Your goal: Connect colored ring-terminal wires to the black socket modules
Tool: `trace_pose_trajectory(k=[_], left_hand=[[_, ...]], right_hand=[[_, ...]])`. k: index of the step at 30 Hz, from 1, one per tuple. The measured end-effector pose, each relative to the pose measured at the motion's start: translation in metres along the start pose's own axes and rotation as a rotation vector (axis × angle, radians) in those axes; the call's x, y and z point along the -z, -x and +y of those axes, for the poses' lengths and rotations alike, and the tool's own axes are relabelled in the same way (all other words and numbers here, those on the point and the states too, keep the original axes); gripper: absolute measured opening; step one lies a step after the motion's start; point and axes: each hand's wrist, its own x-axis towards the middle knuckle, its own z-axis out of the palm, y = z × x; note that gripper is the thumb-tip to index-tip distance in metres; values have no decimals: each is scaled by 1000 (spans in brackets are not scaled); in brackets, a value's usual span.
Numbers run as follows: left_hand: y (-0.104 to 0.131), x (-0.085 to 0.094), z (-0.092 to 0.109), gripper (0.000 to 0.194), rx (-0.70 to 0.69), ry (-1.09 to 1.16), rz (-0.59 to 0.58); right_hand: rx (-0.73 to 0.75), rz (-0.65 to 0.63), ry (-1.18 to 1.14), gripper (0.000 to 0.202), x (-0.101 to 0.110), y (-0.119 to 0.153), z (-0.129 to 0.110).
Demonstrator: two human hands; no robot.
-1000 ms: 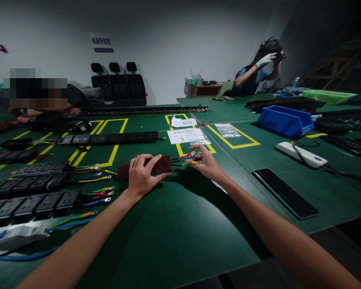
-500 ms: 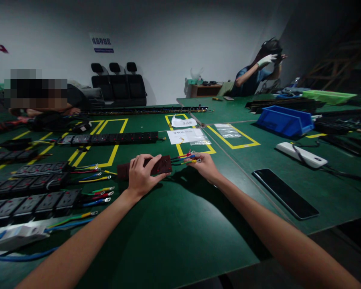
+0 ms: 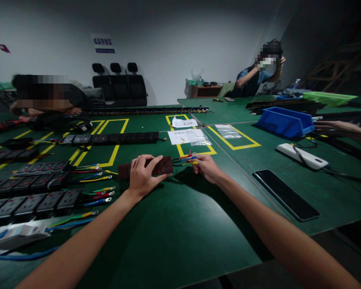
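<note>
My left hand is wrapped over a dark red socket strip on the green table, thumb along its near side. Wires with red, blue and yellow-green sleeves and ring terminals come out of its right end. The fingers of my right hand are closed on the ends of these wires. Left of my left hand, several black socket strips lie in rows, their wires with ring terminals pointing right.
A phone, a white power strip and a blue bin stand at the right. Papers lie behind my hands. Another person's hand is beside the bin; two people are farther back.
My right hand's fingers have shifted slightly on the wire ends. Another person's hand has come in farther from the right, beside the blue bin.
</note>
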Motion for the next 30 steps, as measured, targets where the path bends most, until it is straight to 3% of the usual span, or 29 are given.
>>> trace_pose_trajectory(k=[30], left_hand=[[-2,2,1,61,-25,1,-47]], right_hand=[[-47,37,-57,34,-3,4,-8]])
